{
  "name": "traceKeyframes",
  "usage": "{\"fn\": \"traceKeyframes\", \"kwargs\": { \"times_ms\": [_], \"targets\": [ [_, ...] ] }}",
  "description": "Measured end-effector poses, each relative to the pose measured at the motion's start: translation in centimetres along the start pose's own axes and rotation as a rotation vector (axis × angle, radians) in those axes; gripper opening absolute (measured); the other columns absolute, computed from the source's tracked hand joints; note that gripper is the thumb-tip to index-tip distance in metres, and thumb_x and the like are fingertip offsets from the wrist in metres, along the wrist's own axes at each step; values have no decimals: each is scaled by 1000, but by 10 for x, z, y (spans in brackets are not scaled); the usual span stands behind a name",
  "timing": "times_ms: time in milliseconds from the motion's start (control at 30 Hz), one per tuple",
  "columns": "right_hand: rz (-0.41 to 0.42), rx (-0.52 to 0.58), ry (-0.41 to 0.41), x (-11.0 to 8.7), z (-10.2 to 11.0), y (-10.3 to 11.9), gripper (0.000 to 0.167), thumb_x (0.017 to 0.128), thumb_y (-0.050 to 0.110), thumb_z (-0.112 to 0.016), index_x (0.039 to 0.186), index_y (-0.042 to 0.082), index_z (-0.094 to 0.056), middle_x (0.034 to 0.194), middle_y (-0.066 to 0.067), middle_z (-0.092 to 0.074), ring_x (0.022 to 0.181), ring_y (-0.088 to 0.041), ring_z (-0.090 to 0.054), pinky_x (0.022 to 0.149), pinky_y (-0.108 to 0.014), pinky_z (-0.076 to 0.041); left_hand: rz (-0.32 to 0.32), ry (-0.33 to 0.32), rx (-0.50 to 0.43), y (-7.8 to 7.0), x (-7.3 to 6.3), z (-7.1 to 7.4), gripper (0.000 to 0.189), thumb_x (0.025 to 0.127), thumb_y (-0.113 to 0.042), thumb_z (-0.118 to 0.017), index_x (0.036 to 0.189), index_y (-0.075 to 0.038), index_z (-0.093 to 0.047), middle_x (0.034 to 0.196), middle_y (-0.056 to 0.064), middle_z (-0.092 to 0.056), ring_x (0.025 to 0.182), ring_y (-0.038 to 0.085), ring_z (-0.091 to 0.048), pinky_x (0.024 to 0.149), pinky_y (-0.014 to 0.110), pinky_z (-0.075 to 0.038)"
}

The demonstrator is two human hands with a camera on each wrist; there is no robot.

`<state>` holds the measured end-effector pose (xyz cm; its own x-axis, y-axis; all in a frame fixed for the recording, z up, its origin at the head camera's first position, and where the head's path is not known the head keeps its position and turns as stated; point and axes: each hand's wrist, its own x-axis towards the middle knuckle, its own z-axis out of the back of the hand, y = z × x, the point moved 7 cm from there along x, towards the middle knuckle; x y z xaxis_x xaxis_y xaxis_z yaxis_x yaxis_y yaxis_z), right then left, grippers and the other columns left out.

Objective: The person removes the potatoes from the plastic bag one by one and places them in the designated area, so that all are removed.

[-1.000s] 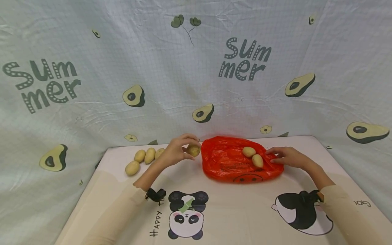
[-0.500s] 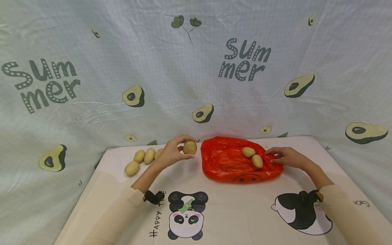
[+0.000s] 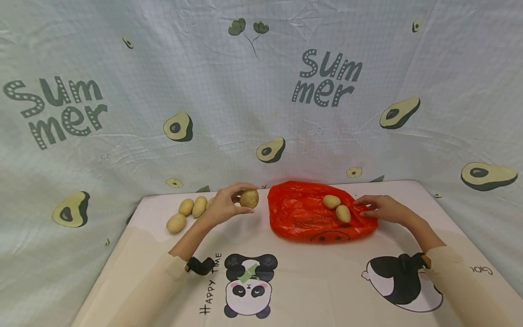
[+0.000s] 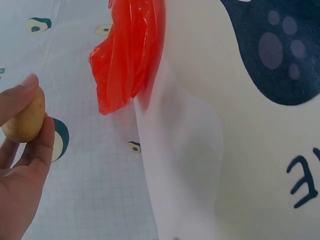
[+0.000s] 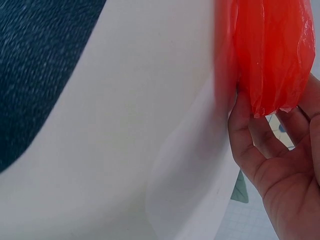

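My left hand [image 3: 224, 208] holds a potato [image 3: 249, 199] between thumb and fingers, left of the red plastic bag [image 3: 300, 211]. In the left wrist view the thumb and fingertips wrap around that potato [image 4: 29, 120], with the bag's edge [image 4: 117, 75] to its right. My right hand [image 3: 386, 209] holds the right end of the bag, and the right wrist view has its fingers around the gathered red plastic [image 5: 272, 60]. Two potatoes, one upper [image 3: 331, 201] and one lower [image 3: 343, 213], lie on the bag near the right hand.
Several potatoes [image 3: 186, 207] are grouped at the table's back left, one partly hidden behind the left hand. The pale table cover [image 3: 318, 281] bears panda drawings. A patterned cloth [image 3: 229, 100] hangs along the back edge.
My left hand has moved left, away from the bag, keeping hold of the potato. The right hand, the bag and the potatoes on it look unchanged.
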<state>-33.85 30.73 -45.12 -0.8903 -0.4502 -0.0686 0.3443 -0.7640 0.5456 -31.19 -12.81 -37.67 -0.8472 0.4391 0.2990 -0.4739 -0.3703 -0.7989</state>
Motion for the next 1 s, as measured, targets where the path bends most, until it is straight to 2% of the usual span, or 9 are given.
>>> {"fn": "traceKeyframes", "kwargs": {
  "times_ms": [233, 400, 700, 1000],
  "targets": [
    [7, 3, 1, -1, 0, 2, 34, 96, 15, -68, 129, 8, -66, 127, -21, -66, 113, -39, -62, 92, -52, -56, 67, -38, -1, 8, -9, 12, 62, 76, 0, -88, 133, -11, -65, 132, 11, -64, 107, 30, -64, 95, 40, -56],
    [4, 1, 1, -1, 0, 1, 34, 96, 15, -68, 129, 8, -67, 127, -20, -66, 113, -38, -62, 92, -52, -56, 125, -39, -15, 12, -16, 18, 62, 76, -1, -88, 132, -14, -67, 133, 9, -65, 108, 30, -65, 95, 41, -56],
    [4, 12, 1, -2, 1, 3, 34, 96, 15, -68, 129, 8, -67, 127, -21, -66, 113, -39, -62, 92, -53, -56, 133, -65, -13, 15, -25, 31, 62, 75, -6, -90, 132, -15, -68, 133, 9, -66, 111, 30, -68, 95, 41, -56],
    [-6, 8, -6, -2, 1, 3, 33, 96, 16, -68, 128, 9, -67, 127, -20, -66, 112, -37, -62, 92, -52, -56, 143, -59, -12, 16, -26, 35, 63, 76, -2, -88, 134, -11, -67, 135, 10, -64, 111, 29, -65, 94, 37, -56]
  ]
}}
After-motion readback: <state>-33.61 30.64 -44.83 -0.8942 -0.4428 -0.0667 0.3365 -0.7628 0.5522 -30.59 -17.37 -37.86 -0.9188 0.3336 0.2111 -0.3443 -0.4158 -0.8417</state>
